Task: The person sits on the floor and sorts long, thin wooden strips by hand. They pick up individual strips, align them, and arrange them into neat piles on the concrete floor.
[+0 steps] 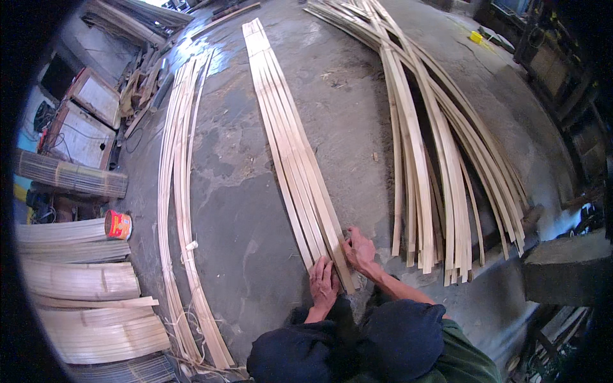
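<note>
A row of long, pale bamboo strips (290, 137) lies side by side on the floor in front of me, reaching from my hands to the far end. My left hand (324, 284) rests on the near ends of the strips, its fingers stretched out over them. At the right edge of the row, a little farther up, my right hand (361, 250) has its fingers bent and closed at the outermost strip. That strip's near end sticks out past the others, between my two hands. The fingertips of the right hand are partly hidden.
A large, crossing heap of strips (418, 153) lies to the right. Tied bundles (182, 159) stretch along the left. Stacked slats (102, 335) and a red-and-yellow tub (119, 225) are at far left. A grey block (568, 268) stands at right. Beneath is a concrete floor (239, 239).
</note>
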Tool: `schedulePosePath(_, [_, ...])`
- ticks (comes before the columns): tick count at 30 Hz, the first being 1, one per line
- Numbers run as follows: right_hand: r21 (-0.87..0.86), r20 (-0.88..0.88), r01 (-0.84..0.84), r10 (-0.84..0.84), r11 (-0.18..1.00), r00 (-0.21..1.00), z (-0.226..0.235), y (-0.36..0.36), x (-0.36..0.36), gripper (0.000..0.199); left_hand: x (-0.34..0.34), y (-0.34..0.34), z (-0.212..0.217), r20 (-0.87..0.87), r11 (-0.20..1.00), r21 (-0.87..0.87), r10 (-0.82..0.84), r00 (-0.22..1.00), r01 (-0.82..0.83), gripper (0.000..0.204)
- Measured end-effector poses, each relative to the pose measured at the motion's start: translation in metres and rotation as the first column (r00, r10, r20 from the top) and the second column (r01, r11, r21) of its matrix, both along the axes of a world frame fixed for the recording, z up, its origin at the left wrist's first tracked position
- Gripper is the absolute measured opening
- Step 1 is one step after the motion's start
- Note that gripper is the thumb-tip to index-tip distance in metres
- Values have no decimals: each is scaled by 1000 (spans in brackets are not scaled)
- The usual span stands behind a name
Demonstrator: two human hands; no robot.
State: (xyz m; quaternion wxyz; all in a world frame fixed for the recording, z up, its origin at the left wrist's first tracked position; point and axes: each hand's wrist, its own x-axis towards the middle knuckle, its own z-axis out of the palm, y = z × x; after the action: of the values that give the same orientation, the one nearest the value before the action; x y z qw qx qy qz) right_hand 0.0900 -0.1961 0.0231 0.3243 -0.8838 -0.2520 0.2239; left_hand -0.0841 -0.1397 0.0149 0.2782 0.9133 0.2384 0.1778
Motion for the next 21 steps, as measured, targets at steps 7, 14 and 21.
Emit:
schedulePosePath(7, [363, -358, 236, -99, 901, 928, -13, -33, 35, 22, 6, 0, 1, -5, 999, 0, -37, 999, 37, 40])
schedulePosePath(14, [635, -201, 427, -395, 644, 896, 156, -96, 121, 17, -1, 0, -7, -5, 1000, 11, -15, 1000, 15, 41])
schedulePosePath(21, [688, 62, 382, -574, 617, 816, 201, -180, 191, 43, 5, -4, -3, -42, 999, 32, 3, 999, -2, 45])
